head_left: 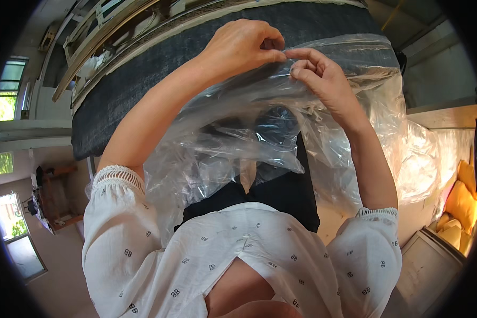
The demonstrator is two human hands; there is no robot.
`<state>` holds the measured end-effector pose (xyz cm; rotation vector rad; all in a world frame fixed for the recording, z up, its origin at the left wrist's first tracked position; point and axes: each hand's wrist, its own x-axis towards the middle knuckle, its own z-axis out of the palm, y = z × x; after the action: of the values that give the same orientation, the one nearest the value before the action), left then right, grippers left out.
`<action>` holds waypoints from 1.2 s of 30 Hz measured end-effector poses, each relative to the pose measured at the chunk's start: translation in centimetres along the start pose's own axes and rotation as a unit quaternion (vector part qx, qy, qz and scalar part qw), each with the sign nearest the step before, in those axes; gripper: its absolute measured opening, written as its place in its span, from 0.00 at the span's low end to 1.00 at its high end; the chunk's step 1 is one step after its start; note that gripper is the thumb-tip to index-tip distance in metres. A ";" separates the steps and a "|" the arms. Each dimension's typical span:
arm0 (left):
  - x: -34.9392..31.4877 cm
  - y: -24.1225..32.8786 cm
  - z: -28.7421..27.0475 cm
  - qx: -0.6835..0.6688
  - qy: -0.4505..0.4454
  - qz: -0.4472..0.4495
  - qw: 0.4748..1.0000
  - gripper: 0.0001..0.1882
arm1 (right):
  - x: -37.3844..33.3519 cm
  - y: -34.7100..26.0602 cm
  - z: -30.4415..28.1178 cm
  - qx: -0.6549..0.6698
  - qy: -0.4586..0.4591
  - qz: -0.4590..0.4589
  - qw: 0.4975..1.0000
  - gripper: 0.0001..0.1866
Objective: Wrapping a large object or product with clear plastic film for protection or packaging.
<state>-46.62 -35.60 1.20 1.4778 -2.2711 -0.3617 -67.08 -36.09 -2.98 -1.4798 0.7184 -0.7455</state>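
My left hand (245, 45) is raised over the dark cloth, its fingers curled toward the thumb. Close beside it is my right hand (326, 79), with bent fingers and the index fingertip meeting the left thumb tip. Whatever lies between the fingertips is too small to make out. Below both hands, a crumpled clear plastic sheet (238, 100) covers part of the dark cloth (127, 100) and hangs down over my lap. The cloth is stretched across a wide, flat surface in front of me.
Beyond the cloth runs a wooden frame (108, 42) with slats and beams. More clear plastic (421, 159) hangs at the right, near yellow-orange sacks or cushions (461, 193) and a pale box-like cabinet (429, 265). A wooden shelf (61, 196) and windows stand at the left.
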 end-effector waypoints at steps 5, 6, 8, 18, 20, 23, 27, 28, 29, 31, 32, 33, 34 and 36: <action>0.6 0.4 0.9 -0.131 -0.032 -0.037 0.990 0.13 | -1.8 1.1 -0.8 0.037 -0.002 -0.001 0.999 0.19; 0.5 0.8 0.8 -0.168 -0.053 -0.047 0.983 0.12 | -2.0 1.3 -1.0 0.048 -0.014 -0.011 0.999 0.20; 0.4 1.5 0.9 -0.167 -0.036 -0.015 0.985 0.11 | -2.5 1.2 -1.4 0.027 -0.023 -0.019 0.999 0.23; 0.9 1.5 3.2 -0.180 0.103 0.140 0.968 0.13 | -3.5 -0.4 -3.5 0.295 -0.101 0.106 0.944 0.26; 0.2 1.2 4.4 -0.216 0.111 0.117 0.963 0.10 | -2.9 -1.5 -4.9 0.309 -0.129 0.123 0.934 0.20; -0.1 2.2 5.8 -0.480 0.140 0.004 0.866 0.04 | -1.1 -3.1 -7.7 -0.272 0.078 -0.154 0.947 0.10; -1.0 2.6 6.3 -0.580 0.124 0.000 0.805 0.04 | 0.9 -4.9 -6.7 -0.410 0.005 -0.239 0.880 0.06; -1.4 2.7 6.1 -0.629 0.155 -0.014 0.762 0.03 | 1.2 -5.2 -5.9 -0.415 0.009 -0.241 0.877 0.06; -1.6 2.9 5.9 -0.675 0.185 -0.026 0.713 0.02 | 1.5 -5.8 -4.8 -0.379 0.009 -0.210 0.901 0.07; -2.8 1.3 5.4 -0.699 0.244 -0.052 0.670 0.02 | 1.5 -6.3 -2.4 -0.350 -0.021 -0.189 0.917 0.09; -3.4 0.5 4.8 -0.718 0.298 -0.088 0.623 0.01 | 0.8 -5.7 -1.3 -0.358 -0.050 -0.196 0.912 0.09; -4.3 -0.1 3.7 -0.670 0.336 -0.127 0.650 0.02 | -0.1 -5.1 -0.6 -0.382 -0.131 -0.159 0.901 0.09; -5.3 -0.8 2.3 -0.619 0.370 -0.166 0.672 0.02 | -1.5 -4.9 -0.3 -0.410 -0.203 -0.092 0.884 0.08; -7.9 -5.5 0.8 -0.507 0.418 -0.184 0.731 0.06 | -4.6 -0.6 -2.0 -0.450 -0.259 -0.062 0.852 0.06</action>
<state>-39.76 -30.61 -3.34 1.0727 -0.7628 -0.7116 -71.40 -33.52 -2.44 -2.4709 0.5640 -0.0197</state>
